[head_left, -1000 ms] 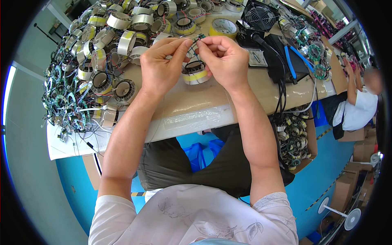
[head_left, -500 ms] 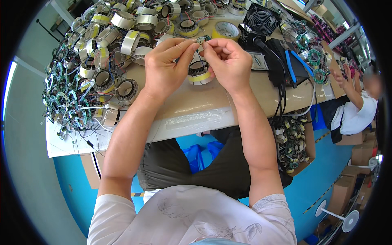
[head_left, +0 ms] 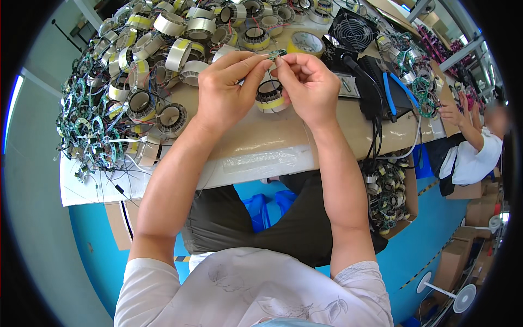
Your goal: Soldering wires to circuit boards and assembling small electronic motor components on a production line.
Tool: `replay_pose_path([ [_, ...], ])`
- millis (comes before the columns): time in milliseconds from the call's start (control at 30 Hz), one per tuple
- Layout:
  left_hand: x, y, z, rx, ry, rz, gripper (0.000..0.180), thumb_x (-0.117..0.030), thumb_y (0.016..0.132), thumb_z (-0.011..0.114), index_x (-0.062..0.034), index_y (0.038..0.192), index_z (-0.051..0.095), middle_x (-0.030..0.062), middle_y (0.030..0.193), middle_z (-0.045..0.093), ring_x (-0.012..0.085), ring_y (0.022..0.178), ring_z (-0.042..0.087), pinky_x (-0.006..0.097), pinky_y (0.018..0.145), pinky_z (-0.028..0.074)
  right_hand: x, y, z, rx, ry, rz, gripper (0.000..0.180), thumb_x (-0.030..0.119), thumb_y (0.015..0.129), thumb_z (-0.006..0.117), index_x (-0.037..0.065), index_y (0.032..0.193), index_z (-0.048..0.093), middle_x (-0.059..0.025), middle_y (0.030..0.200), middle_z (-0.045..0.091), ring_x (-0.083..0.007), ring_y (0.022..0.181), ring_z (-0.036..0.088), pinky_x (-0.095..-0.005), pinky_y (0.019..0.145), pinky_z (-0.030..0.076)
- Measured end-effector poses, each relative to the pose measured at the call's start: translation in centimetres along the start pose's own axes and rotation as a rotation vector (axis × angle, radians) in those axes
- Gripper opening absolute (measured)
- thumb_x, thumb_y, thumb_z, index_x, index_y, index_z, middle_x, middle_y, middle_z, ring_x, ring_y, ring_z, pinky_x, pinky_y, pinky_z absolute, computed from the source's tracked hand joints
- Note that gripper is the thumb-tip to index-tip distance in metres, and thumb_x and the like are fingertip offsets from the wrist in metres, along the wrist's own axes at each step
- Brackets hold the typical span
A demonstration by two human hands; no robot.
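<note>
Above the table, my left hand (head_left: 226,90) and my right hand (head_left: 313,90) come close together, each with thumb and forefinger pinched on a small green circuit board (head_left: 278,53). The fingertips cover part of the board. Just below, between my hands, is a ring-shaped motor coil (head_left: 272,103) wrapped in white and yellow tape, with its dark slotted core facing up. A thin lead runs from near the board down toward this coil. My right hand's lower fingers are curled close beside the coil; whether they touch it I cannot tell.
Taped coils (head_left: 177,54) and ring-shaped green boards (head_left: 81,131) are heaped at the left. Behind my hands lies a tape roll (head_left: 305,42). To the right are a black fan (head_left: 353,30), blue-handled pliers (head_left: 390,92) and cables. A co-worker (head_left: 474,147) is at far right.
The picture has shifted slightly. My fingers stay pinched at the board, and more of its green shows between them. The co-worker's hand at the right has moved a little lower.
</note>
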State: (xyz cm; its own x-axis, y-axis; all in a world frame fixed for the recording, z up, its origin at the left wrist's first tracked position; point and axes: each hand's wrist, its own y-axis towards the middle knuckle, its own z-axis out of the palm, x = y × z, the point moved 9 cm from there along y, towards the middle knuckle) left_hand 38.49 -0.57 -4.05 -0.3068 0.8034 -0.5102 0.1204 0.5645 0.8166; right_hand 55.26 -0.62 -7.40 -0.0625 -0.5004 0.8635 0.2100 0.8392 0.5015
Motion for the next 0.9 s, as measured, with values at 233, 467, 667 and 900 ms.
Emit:
replay_pose_path([
  [233, -2.5, 0.4, -0.2, 0.006, 0.113, 0.298, 0.016, -0.005, 0.084, 0.078, -0.0025, 0.100, 0.077, 0.0111, 0.096, 0.072, 0.0239, 0.075, 0.072, 0.034, 0.063, 0.058, 0.7, 0.2, -0.3, 0.039, 0.076, -0.101, 0.009, 0.002, 0.089, 0.074, -0.002, 0.095, 0.069, -0.0052, 0.076, 0.072, -0.0050, 0.058, 0.064, -0.0190, 0.050, 0.051],
  [467, -3.0, -0.2, 0.8, 0.160, 0.102, 0.266, 0.021, 0.002, 0.083, 0.078, -0.0004, 0.104, 0.076, 0.0127, 0.100, 0.073, 0.0225, 0.084, 0.072, 0.031, 0.070, 0.060, 0.7, 0.4, -1.8, 0.278, 0.017, 0.012, 0.009, 0.003, 0.088, 0.073, -0.003, 0.093, 0.069, -0.0065, 0.076, 0.071, -0.0062, 0.057, 0.064, -0.0194, 0.047, 0.051],
  [667, -3.6, -0.3, 0.9, 0.192, 0.102, 0.310, 0.023, 0.003, 0.081, 0.078, -0.0005, 0.103, 0.076, 0.0133, 0.101, 0.073, 0.0241, 0.084, 0.073, 0.031, 0.070, 0.059, -0.5, 1.5, -3.9, 0.037, -0.058, 0.137, 0.021, 0.019, 0.092, 0.074, -0.002, 0.096, 0.069, -0.0048, 0.075, 0.070, -0.0055, 0.053, 0.059, -0.0196, 0.042, 0.043],
  [900, -3.7, -0.3, 1.0, 0.212, 0.075, 0.291, 0.024, 0.003, 0.080, 0.078, 0.0000, 0.104, 0.076, 0.0134, 0.101, 0.073, 0.0247, 0.086, 0.073, 0.031, 0.072, 0.059, -1.3, 0.8, -1.9, 0.180, 0.087, 0.294, 0.029, 0.021, 0.092, 0.075, -0.004, 0.106, 0.072, -0.0032, 0.074, 0.068, -0.0071, 0.051, 0.060, -0.0206, 0.040, 0.044],
])
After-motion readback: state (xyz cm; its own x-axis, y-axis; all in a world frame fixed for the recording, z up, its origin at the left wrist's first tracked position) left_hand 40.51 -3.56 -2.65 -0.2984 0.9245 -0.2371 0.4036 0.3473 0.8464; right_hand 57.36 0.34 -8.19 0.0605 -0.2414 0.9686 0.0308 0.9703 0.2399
